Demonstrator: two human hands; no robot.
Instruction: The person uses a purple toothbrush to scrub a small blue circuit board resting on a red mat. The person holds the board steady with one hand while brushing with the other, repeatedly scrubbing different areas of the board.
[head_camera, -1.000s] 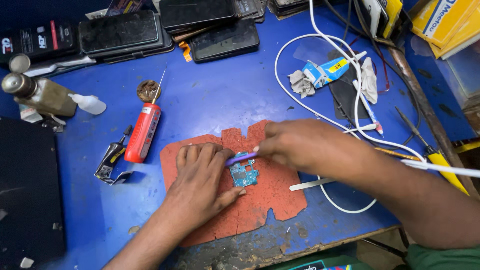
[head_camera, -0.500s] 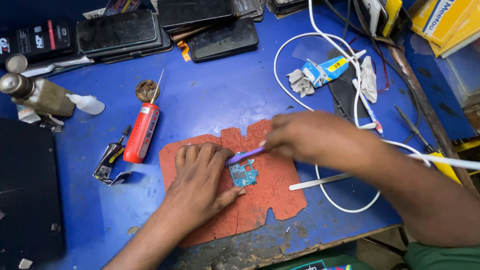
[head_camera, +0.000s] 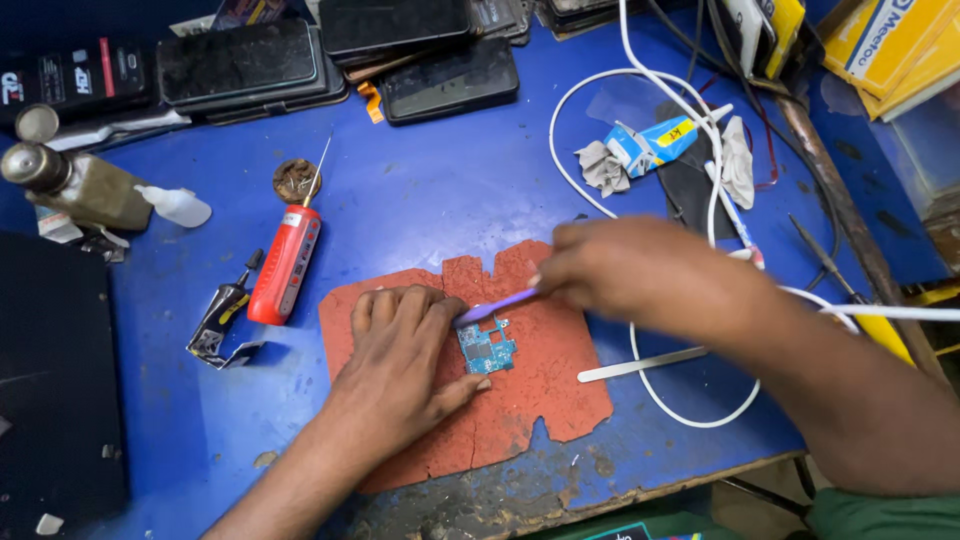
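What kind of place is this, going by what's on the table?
Most likely a phone repair bench. A small blue circuit board lies on a worn red work mat, phones are stacked along the back of the blue table, and a red screwdriver lies nearby.

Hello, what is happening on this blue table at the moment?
A person is working on a small blue circuit board that lies on a worn red mat on the blue table. The left hand rests flat on the mat and steadies the board with fingers and thumb. The right hand holds a thin purple tool, its tip at the board's upper edge. A red screwdriver, metal tweezers, a white cable and several phones lie around.
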